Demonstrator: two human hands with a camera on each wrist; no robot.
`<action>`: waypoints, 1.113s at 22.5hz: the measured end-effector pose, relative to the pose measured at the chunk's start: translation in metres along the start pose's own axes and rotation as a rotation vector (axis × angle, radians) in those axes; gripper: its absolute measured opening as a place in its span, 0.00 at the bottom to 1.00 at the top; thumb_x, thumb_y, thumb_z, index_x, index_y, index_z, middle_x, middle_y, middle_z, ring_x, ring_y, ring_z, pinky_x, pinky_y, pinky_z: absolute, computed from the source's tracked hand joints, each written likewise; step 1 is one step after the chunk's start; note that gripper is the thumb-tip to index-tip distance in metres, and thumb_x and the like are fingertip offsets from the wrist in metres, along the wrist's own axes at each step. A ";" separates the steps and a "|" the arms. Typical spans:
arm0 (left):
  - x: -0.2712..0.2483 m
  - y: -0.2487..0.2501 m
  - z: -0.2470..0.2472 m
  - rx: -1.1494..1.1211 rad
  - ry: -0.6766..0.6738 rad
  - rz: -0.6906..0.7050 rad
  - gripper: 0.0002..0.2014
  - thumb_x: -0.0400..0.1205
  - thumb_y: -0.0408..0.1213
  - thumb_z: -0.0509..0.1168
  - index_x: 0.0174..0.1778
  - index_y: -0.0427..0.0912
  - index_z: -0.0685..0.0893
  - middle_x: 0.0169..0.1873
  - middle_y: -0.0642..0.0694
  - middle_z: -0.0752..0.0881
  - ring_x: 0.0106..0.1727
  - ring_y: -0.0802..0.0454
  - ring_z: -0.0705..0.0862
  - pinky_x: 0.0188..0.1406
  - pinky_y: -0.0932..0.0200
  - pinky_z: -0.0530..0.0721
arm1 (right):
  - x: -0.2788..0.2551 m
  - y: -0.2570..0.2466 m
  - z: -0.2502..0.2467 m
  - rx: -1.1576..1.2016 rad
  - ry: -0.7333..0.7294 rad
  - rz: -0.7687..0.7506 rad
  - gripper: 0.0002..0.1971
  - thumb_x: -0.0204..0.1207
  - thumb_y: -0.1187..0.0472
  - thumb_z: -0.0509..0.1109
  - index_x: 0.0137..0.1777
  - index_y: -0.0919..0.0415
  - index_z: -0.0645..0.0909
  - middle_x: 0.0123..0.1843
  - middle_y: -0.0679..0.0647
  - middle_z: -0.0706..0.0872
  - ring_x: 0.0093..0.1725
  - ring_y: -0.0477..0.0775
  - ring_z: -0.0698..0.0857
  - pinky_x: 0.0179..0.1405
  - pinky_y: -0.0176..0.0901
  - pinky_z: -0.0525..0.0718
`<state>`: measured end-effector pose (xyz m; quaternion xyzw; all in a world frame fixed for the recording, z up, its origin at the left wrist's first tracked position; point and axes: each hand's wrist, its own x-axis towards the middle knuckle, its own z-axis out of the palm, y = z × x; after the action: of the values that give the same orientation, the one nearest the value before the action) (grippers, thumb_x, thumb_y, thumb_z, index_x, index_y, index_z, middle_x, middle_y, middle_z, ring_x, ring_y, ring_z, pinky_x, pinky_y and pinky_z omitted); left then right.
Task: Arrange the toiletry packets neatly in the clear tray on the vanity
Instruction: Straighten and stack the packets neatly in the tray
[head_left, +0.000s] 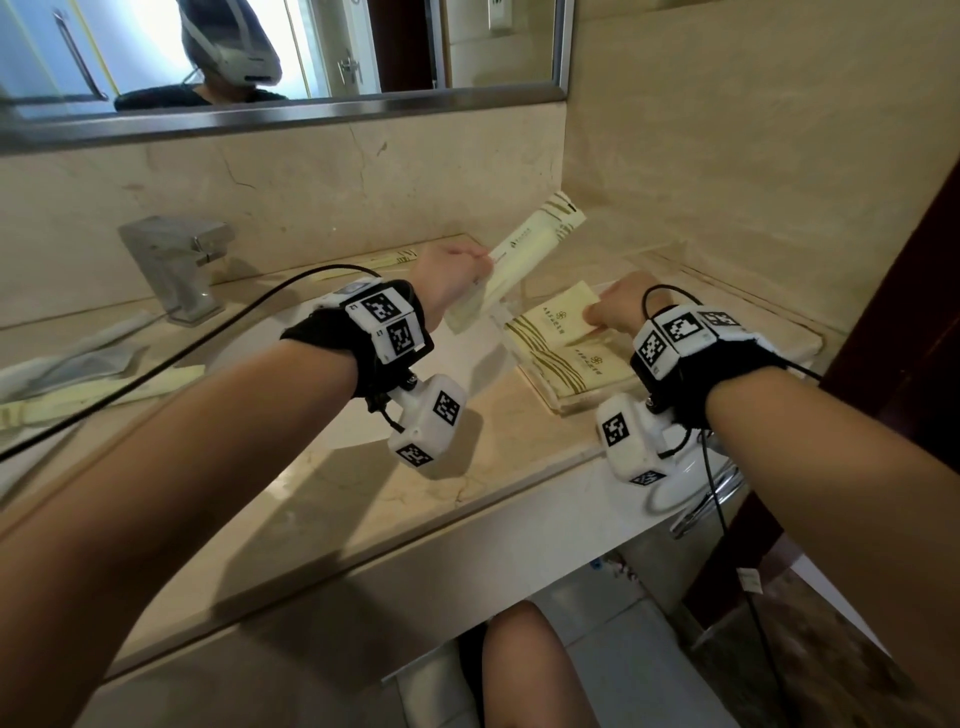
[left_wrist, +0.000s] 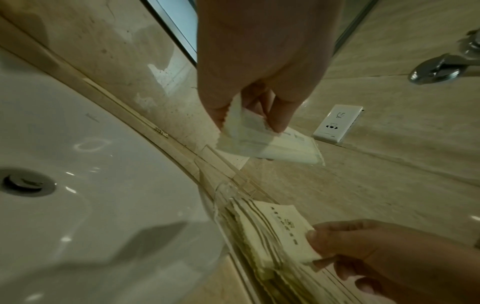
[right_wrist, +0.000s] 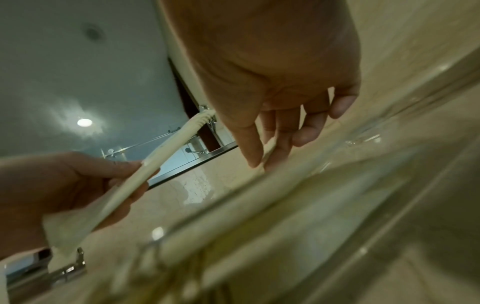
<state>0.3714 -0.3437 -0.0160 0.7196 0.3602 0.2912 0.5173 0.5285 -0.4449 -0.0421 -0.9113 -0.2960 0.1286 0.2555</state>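
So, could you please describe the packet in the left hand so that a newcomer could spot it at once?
Start at the faucet and look right along the vanity to the clear tray in the corner. Just left of the tray, the left hand pinches a long pale-yellow packet above the counter. Unlike the square packets lying in the tray, it is narrow, tilted upward and airborne.

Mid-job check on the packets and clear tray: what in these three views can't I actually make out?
- Clear plastic tray: right side hidden by the right hand and wrist band in the head view; blurred in the right wrist view.
- Count of pale yellow flat packets in it: overlapping, unclear.
- Packet print: too small to read.
- Long pale yellow packets in the left hand: number unclear; left wrist view shows only edges.
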 end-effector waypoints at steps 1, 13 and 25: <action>0.000 0.000 0.000 0.011 0.001 0.015 0.06 0.81 0.29 0.63 0.47 0.43 0.84 0.36 0.55 0.78 0.39 0.59 0.75 0.37 0.71 0.74 | -0.001 -0.001 0.000 -0.052 -0.013 -0.007 0.16 0.74 0.59 0.70 0.58 0.68 0.83 0.52 0.61 0.86 0.52 0.59 0.84 0.51 0.46 0.81; -0.010 0.017 0.006 -0.143 -0.552 -0.368 0.16 0.88 0.40 0.43 0.37 0.44 0.70 0.12 0.54 0.71 0.08 0.62 0.66 0.07 0.76 0.62 | -0.033 -0.014 -0.023 0.887 -0.036 -0.202 0.21 0.81 0.62 0.61 0.74 0.56 0.70 0.59 0.53 0.80 0.53 0.51 0.80 0.48 0.44 0.81; -0.031 0.021 0.000 -0.001 -0.582 -0.080 0.18 0.89 0.40 0.49 0.70 0.36 0.73 0.39 0.48 0.86 0.24 0.58 0.78 0.18 0.68 0.77 | -0.035 0.000 -0.041 1.058 0.182 -0.084 0.18 0.77 0.63 0.70 0.66 0.66 0.77 0.38 0.53 0.83 0.32 0.47 0.85 0.20 0.28 0.83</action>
<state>0.3585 -0.3732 0.0021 0.7580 0.2247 0.0522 0.6101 0.5165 -0.4819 -0.0047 -0.6529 -0.2036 0.1704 0.7094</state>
